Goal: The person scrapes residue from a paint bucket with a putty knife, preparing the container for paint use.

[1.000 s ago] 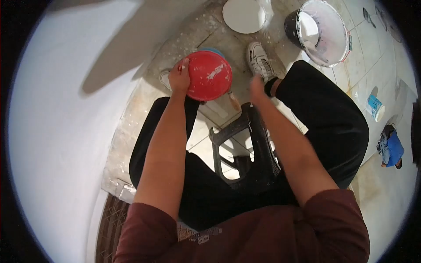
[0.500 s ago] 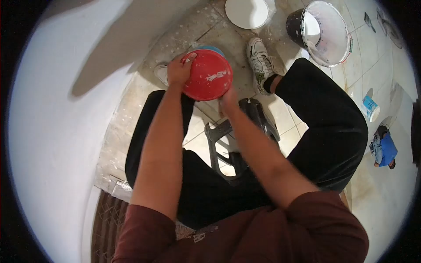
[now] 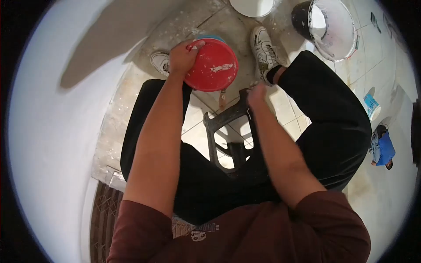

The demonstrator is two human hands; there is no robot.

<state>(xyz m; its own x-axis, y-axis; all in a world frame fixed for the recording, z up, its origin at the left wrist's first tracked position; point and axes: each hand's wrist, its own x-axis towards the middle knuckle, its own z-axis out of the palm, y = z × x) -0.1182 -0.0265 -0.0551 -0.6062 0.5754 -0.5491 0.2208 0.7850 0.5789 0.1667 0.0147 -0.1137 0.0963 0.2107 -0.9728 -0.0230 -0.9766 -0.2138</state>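
Note:
My left hand (image 3: 183,56) grips the rim of a red round lid (image 3: 212,65), which has white smears on its surface. Part of a blue rim (image 3: 209,37) shows behind the lid's upper edge. Below the lid a wooden handle (image 3: 222,101) sticks out; what it belongs to is hidden. My right hand (image 3: 256,94) is apart from the lid, to its lower right, its fingers curled above a dark plastic stool (image 3: 223,117). Whether it holds anything is too unclear to tell.
A large white-smeared bucket (image 3: 348,33) stands at the upper right, and a round white lid (image 3: 253,5) lies at the top. A blue and white tub (image 3: 372,106) is on the right, near a person in blue (image 3: 384,149). A white wall (image 3: 48,131) runs along the left.
My right hand has left the lid's lower edge and moved right. The wooden handle now shows below the lid. The lid has shifted slightly up and right in view.

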